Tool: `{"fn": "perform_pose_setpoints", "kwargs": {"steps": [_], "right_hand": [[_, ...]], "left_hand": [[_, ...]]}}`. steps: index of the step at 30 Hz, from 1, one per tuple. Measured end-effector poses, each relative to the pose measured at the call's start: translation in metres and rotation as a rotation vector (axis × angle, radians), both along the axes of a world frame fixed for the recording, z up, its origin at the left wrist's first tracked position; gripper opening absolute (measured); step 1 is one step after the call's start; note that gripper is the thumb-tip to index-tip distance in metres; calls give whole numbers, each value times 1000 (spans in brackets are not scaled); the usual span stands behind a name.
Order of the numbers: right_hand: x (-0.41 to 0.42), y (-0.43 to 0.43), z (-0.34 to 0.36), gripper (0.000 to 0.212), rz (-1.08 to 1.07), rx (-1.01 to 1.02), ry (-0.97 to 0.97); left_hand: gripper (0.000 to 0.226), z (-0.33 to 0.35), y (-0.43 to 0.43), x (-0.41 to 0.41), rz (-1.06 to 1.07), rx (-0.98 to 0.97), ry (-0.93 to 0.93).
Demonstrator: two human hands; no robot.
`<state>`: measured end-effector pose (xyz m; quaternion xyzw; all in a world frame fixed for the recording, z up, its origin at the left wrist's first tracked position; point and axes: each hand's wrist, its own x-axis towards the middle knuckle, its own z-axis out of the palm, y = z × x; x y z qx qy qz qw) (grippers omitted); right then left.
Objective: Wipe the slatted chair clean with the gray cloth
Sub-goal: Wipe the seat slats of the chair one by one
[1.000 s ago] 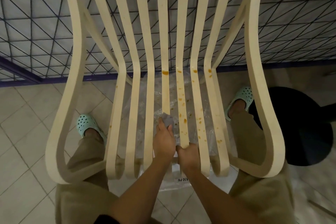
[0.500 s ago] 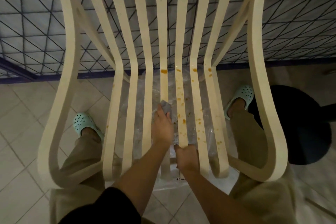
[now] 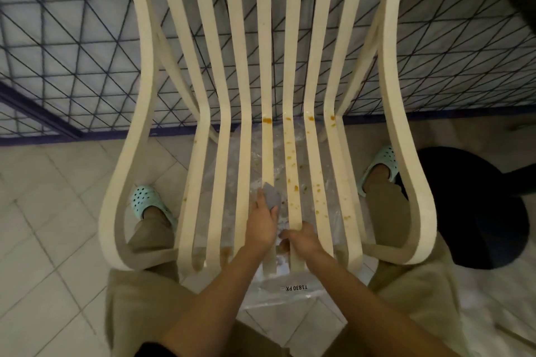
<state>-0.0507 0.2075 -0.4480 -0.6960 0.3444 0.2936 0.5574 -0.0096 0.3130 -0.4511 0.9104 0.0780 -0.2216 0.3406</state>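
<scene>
Since half a second ago our left hand (image 3: 262, 223) has drawn the gray cloth (image 3: 272, 197) back down the middle slat (image 3: 267, 148) toward the front of the seat, while our right hand (image 3: 303, 242) has stayed put. Our left fingers and thumb hold the bunched cloth against that slat at centre frame. The right hand is curled round the neighbouring slat (image 3: 291, 159) near its front end, steadying the chair (image 3: 148, 66). Orange stains (image 3: 295, 188) dot the slats right of the cloth and sit thick at the bend above it, so most of the job looks undone. We judge the main risk is smearing: a small cloth dragged through those spots could spread them along the wood or push bits through the gaps, past the plastic sheet (image 3: 275, 298) onto the floor (image 3: 58, 211). If our steadying grip slackens, a hard stroke could shove the chair.
</scene>
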Motion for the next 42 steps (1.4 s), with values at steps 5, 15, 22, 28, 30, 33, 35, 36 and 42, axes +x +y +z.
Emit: {"fn": "perform_pose_setpoints", "kwargs": {"steps": [5, 15, 22, 28, 30, 33, 35, 36, 42], "right_hand": [[-10, -13, 15, 56, 228, -77, -59], [-16, -5, 57, 52, 529, -516, -308], [-21, 28, 61, 52, 540, -288, -604], [12, 41, 42, 54, 578, -348, -550], [21, 47, 41, 56, 588, -377, -517], [39, 54, 41, 65, 625, -519, -467], [53, 56, 40, 71, 678, -640, -444], [60, 56, 39, 72, 703, -670, -430], [85, 56, 16, 75, 673, -593, -415]], "left_hand": [[69, 3, 4, -37, 9, -57, -36], [67, 10, 10, -27, 28, -21, 8], [27, 17, 11, 10, 344, -347, 87], [38, 20, 24, 43, 369, -469, 143], [38, 22, 32, 47, 285, -436, 73], [30, 26, 45, 51, 221, -424, 22], [27, 23, 55, 53, 159, -351, -53], [27, 21, 58, 54, 118, -303, -99], [35, 11, 70, 66, 75, -115, -319]]}}
